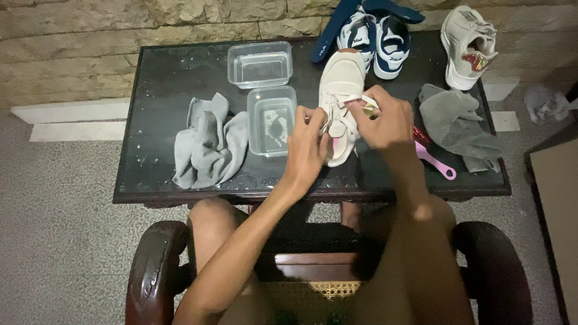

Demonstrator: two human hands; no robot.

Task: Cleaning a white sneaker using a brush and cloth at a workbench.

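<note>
dark table (162, 78) | 2 clear tubs (260, 63) | 2 grey cloths (208, 141) | 4 sneakers (342, 78) | pink brush (435, 161)

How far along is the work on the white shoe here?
Done: two clear tubs, grey cloths and a pink brush are laid out on the table. In hand: left hand and right hand work the laces of the white shoe. Left: the second white shoe and blue pair sit untouched.

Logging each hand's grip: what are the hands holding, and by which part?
Both the left hand and right hand hold the white sneaker by its laces, over the tongue.
</note>
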